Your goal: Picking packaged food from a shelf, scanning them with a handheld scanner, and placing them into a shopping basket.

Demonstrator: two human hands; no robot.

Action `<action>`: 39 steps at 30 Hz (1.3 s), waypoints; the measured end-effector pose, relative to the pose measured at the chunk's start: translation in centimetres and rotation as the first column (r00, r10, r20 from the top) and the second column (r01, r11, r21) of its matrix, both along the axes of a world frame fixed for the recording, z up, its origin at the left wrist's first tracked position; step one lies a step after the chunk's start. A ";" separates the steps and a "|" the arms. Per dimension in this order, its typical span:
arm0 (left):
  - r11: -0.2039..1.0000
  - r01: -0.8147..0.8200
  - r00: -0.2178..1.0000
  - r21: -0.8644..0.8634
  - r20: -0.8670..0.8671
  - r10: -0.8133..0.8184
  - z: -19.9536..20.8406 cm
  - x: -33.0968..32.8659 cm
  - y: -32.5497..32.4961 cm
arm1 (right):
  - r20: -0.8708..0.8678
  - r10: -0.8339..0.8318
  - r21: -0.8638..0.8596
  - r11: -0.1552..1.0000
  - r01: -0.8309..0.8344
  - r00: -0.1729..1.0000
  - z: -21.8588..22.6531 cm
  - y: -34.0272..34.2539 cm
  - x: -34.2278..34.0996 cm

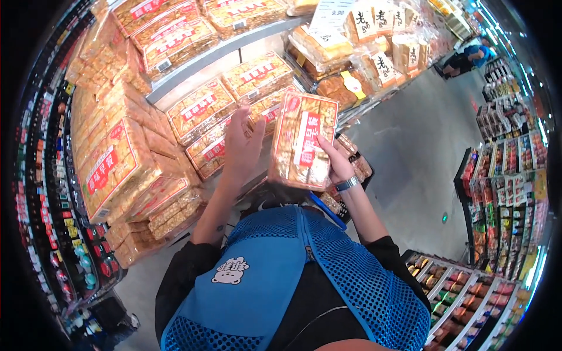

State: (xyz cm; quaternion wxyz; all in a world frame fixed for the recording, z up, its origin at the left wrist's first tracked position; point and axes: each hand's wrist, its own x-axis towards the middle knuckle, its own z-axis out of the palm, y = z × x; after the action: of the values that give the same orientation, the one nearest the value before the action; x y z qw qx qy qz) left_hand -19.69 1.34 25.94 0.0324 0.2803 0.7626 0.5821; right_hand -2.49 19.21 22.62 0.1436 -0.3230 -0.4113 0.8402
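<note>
My right hand (335, 159) grips a clear pack of golden biscuits with a red and white label (302, 140), held upright in front of the shelf. My left hand (241, 146) reaches to the shelf with fingers spread, resting on a flat biscuit pack (213, 147) that lies among others of the same kind. A watch band sits on my right wrist. My blue mesh vest fills the lower middle of the view.
Stacked biscuit packs (111, 167) fill the grey shelves (193, 67) at left and above. Bagged pastries (374, 64) sit at upper right. A grey aisle floor (410, 152) runs right toward shelves of small goods (509, 169). A person in blue (468, 58) crouches far off.
</note>
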 end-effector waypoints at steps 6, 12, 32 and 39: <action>0.997 0.076 0.944 0.032 0.320 -0.082 -3.2 0.5 -2.4 | -0.093 -0.090 -0.112 0.991 0.080 0.992 -2.0 -0.2 -1.9; 0.999 0.006 0.979 -0.053 0.205 0.005 -6.2 0.0 -4.0 | -0.045 -0.179 -0.240 0.957 0.163 0.983 -2.9 -1.5 -4.0; 0.912 0.278 0.855 0.302 0.356 -0.378 6.1 4.7 -6.7 | 0.531 0.141 0.560 0.682 -0.470 0.836 -8.3 3.8 -7.6; 0.180 0.758 0.346 0.626 -0.153 -0.926 16.3 6.2 -0.9 | 0.241 -0.473 0.784 0.609 0.117 0.848 -8.2 4.7 13.0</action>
State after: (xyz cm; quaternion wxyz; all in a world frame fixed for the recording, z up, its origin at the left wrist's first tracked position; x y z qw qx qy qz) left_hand -13.50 0.43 42.21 0.3602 0.5699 0.2323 0.7011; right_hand 10.55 23.88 14.43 0.3093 -0.4752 -0.6775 0.4685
